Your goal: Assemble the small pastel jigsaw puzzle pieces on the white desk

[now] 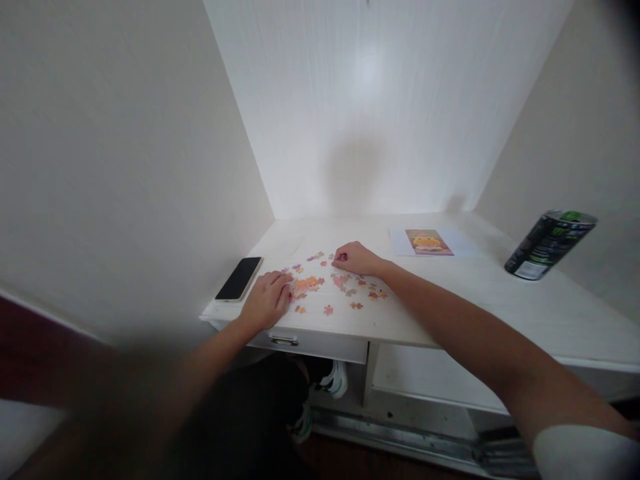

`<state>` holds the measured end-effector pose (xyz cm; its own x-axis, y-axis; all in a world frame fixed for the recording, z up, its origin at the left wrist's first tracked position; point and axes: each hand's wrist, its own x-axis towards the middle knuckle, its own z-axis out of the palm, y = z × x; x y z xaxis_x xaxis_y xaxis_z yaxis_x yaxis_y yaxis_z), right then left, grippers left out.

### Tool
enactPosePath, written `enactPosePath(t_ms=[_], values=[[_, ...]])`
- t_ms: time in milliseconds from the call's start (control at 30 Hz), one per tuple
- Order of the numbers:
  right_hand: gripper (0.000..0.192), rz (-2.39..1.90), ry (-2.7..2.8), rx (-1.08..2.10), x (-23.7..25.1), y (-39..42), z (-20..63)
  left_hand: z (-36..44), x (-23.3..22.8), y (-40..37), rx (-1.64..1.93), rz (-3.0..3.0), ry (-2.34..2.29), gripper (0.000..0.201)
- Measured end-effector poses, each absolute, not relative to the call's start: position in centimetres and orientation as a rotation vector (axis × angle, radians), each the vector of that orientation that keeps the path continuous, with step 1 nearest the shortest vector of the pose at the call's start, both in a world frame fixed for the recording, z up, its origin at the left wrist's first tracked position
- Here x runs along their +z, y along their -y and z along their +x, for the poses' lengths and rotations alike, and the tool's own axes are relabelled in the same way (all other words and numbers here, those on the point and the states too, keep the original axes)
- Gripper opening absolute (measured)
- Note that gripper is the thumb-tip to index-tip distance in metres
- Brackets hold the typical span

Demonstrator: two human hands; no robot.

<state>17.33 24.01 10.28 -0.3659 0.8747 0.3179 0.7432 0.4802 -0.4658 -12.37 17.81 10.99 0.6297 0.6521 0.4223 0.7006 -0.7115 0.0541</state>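
Observation:
Several small pink and orange puzzle pieces [356, 306] lie scattered on a white desk [450, 307]. A small joined orange cluster of pieces [307, 284] sits among them. My left hand [267, 299] rests flat on the desk, its fingertips touching the left side of that cluster. My right hand [354, 258] is further back, fingers curled and pinching a dark pink piece [343, 257] at the scatter's far edge.
A black phone [239, 278] lies at the desk's left edge. A printed picture sheet [429, 242] lies at the back. A dark drink can [549, 244] stands at the right. White walls enclose the desk on three sides. A drawer handle [283, 340] sits below the front edge.

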Motion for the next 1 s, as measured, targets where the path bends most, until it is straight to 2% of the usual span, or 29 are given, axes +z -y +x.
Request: enactPosePath(t_ms=[267, 433, 633, 867, 1000], values=[[0.026, -1.350, 2.077, 0.253, 10.2, -24.8, 18.0, -9.0, 13.5, -15.5, -0.502, -2.882, 0.895, 0.030], [0.031, -1.324, 2.013, 0.223, 10.0, -24.7, 17.7, -5.0, 12.8, -12.9, -0.499, -3.054, 0.789, 0.029], [0.031, -1.310, 1.975, 0.245, 10.0, -24.6, 17.2, -1.2, 11.1, -13.6, -0.451, -3.095, 0.945, 0.024], [0.030, -1.258, 2.009, 0.219, 9.1, -25.1, 16.5, -1.9, 10.5, -15.3, -0.598, -3.259, 0.994, 0.011], [0.031, -1.232, 2.015, 0.230, 9.1, -24.8, 16.3, -3.7, 10.0, -15.4, -0.614, -3.250, 0.915, 0.013]])
